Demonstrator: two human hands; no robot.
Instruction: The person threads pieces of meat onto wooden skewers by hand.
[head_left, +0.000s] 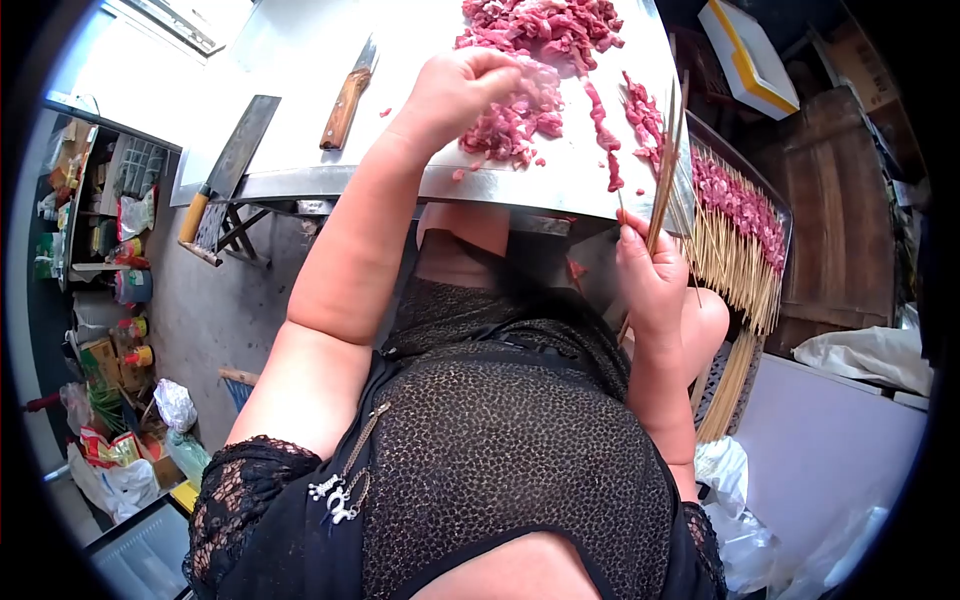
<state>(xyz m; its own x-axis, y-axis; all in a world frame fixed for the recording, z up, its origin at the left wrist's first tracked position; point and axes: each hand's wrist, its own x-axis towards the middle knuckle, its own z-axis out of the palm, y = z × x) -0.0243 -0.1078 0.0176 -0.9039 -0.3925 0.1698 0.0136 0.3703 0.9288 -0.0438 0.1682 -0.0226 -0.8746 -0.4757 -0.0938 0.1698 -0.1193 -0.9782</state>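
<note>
My left hand (460,95) reaches over a pile of small raw meat pieces (508,130) on the white table. Its thumb and fingers are pinched together at the meat; whatever they hold is hidden. At the table's front edge, my right hand (652,275) is closed around a bundle of thin wooden skewers (668,165) and the bare end of a meat skewer (604,130), threaded with meat pieces. More threaded meat (645,115) lies just beyond the bundle. A larger heap of raw meat (550,30) sits farther back.
A wooden-handled knife (345,105) and a cleaver (235,155) lie on the white table (300,60), the cleaver's handle over the edge. At right, a tray holds many finished meat skewers (740,220). A white-and-yellow box (750,60) stands behind; cluttered shelves (100,220) are at left.
</note>
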